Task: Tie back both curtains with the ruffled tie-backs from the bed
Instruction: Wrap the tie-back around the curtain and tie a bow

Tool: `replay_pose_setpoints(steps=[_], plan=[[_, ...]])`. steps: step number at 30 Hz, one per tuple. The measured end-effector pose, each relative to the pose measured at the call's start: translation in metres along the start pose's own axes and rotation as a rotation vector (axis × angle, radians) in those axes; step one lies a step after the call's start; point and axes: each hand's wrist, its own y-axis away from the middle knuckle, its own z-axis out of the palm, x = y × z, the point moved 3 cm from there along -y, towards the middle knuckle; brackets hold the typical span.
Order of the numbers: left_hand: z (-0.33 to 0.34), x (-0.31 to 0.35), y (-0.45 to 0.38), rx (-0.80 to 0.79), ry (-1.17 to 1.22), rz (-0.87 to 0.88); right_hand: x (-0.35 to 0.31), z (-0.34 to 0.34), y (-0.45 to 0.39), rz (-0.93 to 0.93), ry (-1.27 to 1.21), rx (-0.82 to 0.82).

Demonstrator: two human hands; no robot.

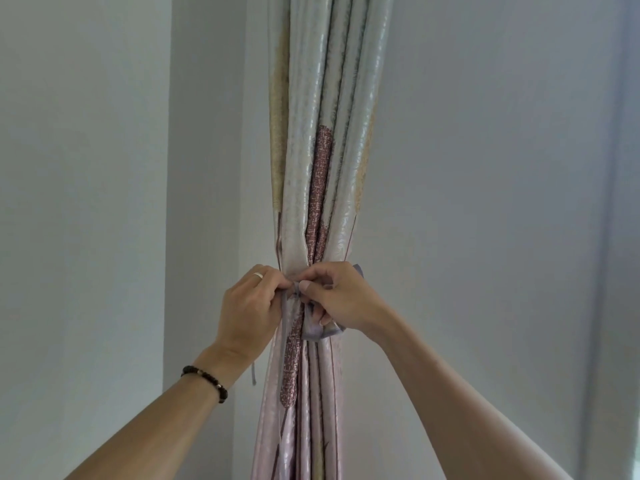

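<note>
A patterned curtain (318, 133), cream above and pink below with a maroon woven stripe, hangs gathered into a narrow bundle in front of me. A grey-lilac tie-back (320, 332) wraps round it at hand height. My left hand (247, 306) pinches one thin ribbon end at the knot, and that end (284, 327) trails down past my wrist. My right hand (337, 299) pinches the other ribbon at the knot, its fingers curled over the band. The knot itself is mostly hidden by my fingers.
Plain pale walls surround the curtain, with a wall corner (169, 202) to the left. At the far right edge hangs a pale vertical strip (623, 237), a window frame or sheer. A dark bead bracelet (207, 377) sits on my left wrist.
</note>
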Motion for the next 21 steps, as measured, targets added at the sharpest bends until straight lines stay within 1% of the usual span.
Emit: replay_pose_setpoints(steps=[6, 8, 10, 12, 15, 18, 21], plan=[[0.002, -0.005, 0.001, -0.066, 0.068, -0.033, 0.006, -0.001, -0.003, 0.047, 0.122, 0.014], [0.003, -0.008, 0.001, -0.084, 0.074, -0.039, 0.008, -0.001, -0.005, 0.062, 0.188, 0.058], [0.005, -0.01, 0.001, -0.116, 0.04, -0.031, 0.009, -0.004, -0.006, 0.035, 0.311, 0.145], [0.006, -0.013, 0.002, -0.144, -0.003, -0.02, 0.007, -0.01, -0.006, -0.009, 0.488, 0.205], [0.008, -0.021, 0.005, -0.191, -0.036, -0.034, 0.005, -0.018, -0.002, -0.034, 0.671, 0.191], [0.011, -0.02, 0.009, -0.211, -0.025, 0.002, 0.01, -0.022, 0.002, -0.021, 0.765, 0.19], [0.017, -0.017, 0.013, -0.231, 0.022, 0.026, 0.019, -0.025, 0.004, 0.026, 0.794, 0.226]])
